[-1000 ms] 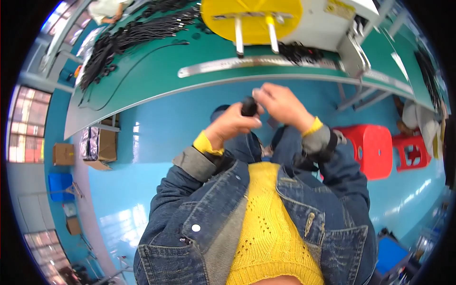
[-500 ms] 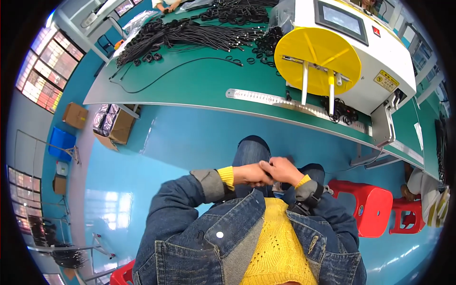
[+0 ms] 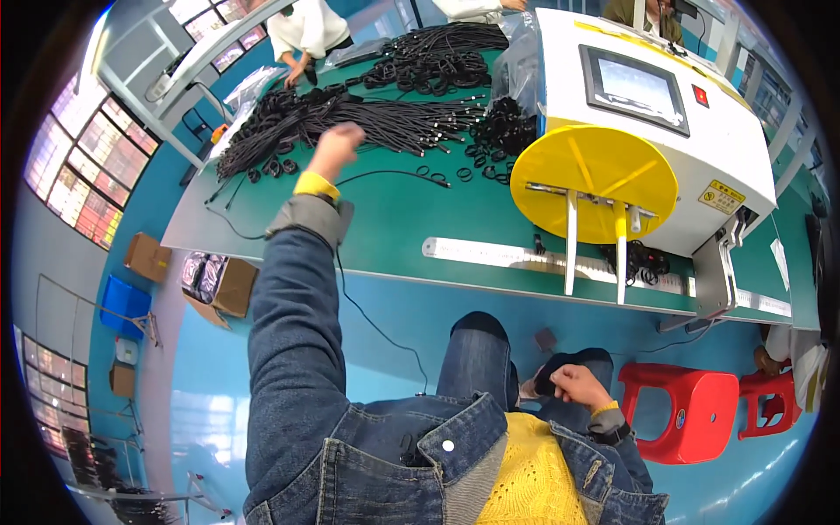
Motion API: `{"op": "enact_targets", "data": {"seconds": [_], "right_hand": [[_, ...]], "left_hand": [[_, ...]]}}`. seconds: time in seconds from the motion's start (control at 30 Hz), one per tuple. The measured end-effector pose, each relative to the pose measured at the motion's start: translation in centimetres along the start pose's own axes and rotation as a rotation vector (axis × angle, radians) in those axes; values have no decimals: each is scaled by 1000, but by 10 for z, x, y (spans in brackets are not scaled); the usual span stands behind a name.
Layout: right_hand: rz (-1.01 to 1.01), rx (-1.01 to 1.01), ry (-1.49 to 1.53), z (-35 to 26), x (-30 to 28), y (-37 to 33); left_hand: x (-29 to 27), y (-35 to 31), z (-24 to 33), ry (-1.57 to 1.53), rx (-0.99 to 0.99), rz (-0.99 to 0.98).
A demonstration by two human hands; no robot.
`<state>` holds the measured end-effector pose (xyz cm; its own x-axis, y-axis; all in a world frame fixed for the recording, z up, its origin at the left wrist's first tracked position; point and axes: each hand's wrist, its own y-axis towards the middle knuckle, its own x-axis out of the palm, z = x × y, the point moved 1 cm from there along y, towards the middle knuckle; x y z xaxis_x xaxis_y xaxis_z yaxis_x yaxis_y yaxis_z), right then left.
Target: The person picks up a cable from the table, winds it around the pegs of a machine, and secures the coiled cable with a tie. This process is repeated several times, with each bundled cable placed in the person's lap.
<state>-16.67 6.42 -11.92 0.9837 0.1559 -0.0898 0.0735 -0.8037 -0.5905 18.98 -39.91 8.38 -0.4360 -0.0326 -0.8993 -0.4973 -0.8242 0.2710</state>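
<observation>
My left hand point(image 3: 337, 150) is stretched out over the green table, at the near side of a large pile of black cables point(image 3: 376, 124). Motion blurs its fingers, so its grip cannot be made out. A single black cable point(image 3: 389, 172) lies on the table and passes behind my left wrist. From beside my left cuff, a thin dark cord point(image 3: 382, 325) hangs past the table edge toward my lap. Above my knee, my right hand point(image 3: 579, 385) is closed with fingers curled in; whatever it may hold is hidden.
A white machine point(image 3: 647, 96) with a yellow disc point(image 3: 595, 166) and two prongs stands at the right of the table point(image 3: 376, 232). A steel ruler point(image 3: 490, 252) lies along the near edge. Red stools point(image 3: 700, 411) stand at my right. Other people point(image 3: 308, 31) are across the table.
My hands were together at my lap; they have parted. The left has reached forward and left over the table, while the right has moved slightly right and nearer my body. The view has shifted.
</observation>
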Motion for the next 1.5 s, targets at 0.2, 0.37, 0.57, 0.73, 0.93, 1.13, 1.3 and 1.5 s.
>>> {"op": "enact_targets", "data": {"seconds": [0.2, 0.37, 0.57, 0.73, 0.93, 1.13, 1.3, 1.5], "right_hand": [[50, 6, -10, 0, -4, 11], [83, 2, 4, -2, -8, 8], [87, -32, -11, -2, -5, 2], [344, -311, -59, -19, -7, -18], [1059, -1235, -462, -150, -7, -90], [1160, -1388, -854, -208, -19, -116], [1253, -1253, -908, -199, -37, -90], [1308, -1029, -842, -203, -62, -31]], "left_hand": [[128, -20, 17, 207, -111, 93], [112, -24, 44, 381, -216, -46], [83, -43, 28, -20, -60, 359], [45, -72, 104, -335, 222, 551], [12, -139, 228, -168, 573, 423], [18, -149, 309, -230, 710, 393], [38, -137, 336, -400, 572, 330], [64, -110, 332, -628, 392, 327]]}}
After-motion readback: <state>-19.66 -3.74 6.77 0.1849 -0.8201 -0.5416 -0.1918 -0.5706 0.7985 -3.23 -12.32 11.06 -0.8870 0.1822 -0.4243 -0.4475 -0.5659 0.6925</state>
